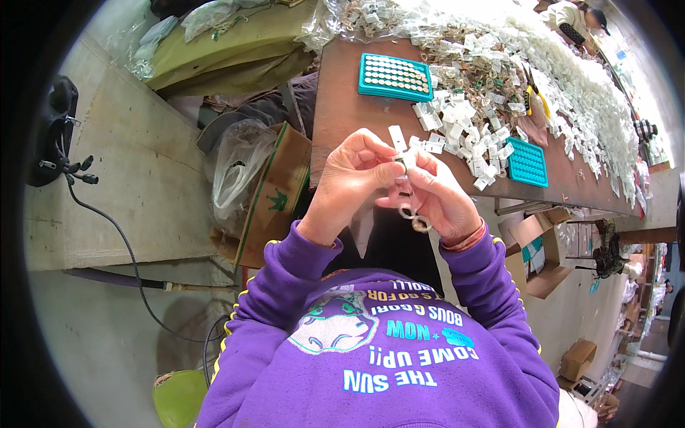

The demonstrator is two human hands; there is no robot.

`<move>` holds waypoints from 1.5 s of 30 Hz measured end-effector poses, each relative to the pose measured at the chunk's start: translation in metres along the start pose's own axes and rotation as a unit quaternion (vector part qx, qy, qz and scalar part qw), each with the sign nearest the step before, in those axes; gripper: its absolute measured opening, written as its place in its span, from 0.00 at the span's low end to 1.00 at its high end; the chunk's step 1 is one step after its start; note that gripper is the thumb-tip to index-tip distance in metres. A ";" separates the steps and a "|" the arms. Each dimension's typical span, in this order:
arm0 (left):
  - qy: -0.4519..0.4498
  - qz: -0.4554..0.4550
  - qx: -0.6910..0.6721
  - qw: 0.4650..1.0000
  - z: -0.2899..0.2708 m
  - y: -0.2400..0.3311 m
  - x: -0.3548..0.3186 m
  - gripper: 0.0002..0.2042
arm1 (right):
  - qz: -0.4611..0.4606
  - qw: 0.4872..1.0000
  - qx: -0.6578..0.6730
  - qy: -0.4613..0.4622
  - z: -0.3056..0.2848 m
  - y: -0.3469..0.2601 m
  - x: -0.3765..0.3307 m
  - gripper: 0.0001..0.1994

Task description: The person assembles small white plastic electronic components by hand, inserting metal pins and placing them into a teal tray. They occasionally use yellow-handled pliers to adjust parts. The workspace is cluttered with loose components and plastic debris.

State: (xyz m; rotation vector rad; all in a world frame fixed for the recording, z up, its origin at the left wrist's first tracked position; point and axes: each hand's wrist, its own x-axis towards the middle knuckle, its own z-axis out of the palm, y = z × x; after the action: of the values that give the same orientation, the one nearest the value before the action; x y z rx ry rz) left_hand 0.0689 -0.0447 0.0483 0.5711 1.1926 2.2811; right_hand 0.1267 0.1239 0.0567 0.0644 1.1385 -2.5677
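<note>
In front of my chest, at the table's near edge, both hands are closed on one small white plastic piece [397, 138]. My left hand [344, 178] pinches it between thumb and fingers. My right hand [444, 194] grips it from the other side, its fingers partly hiding it. A pale looped cord [421, 224] hangs below the right fingers. Just beyond the hands lies a pile of similar white plastic pieces [464, 132] on the brown table [341, 93]. A teal tray [371, 90] holds rows of round, coin-like metal discs.
To the right are a second teal tray [527, 162] and yellow-handled pliers [536, 100]. White pieces heap across the far table, where another person [574, 21] bends over. Left of me stands a cardboard box [262, 203] with a plastic bag [239, 167]; a green stool [178, 399] is lower left.
</note>
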 end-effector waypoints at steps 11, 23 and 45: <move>0.009 -0.007 0.023 1.000 -0.001 -0.004 -0.002 0.08 | 0.025 0.999 0.033 -0.013 -0.003 0.003 0.000 0.10; 0.051 -0.028 0.086 0.995 0.000 -0.007 -0.002 0.07 | -0.102 0.969 -0.212 0.079 0.003 0.001 -0.009 0.10; 0.034 -0.065 0.005 0.997 0.002 -0.021 -0.009 0.07 | -0.140 0.957 -0.227 0.116 -0.003 0.019 -0.012 0.08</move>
State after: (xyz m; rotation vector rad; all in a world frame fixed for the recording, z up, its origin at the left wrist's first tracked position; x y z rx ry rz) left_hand 0.0817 -0.0383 0.0306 0.4091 1.2368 2.2010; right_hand 0.1435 0.1177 0.0432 0.1046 1.9258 -2.5035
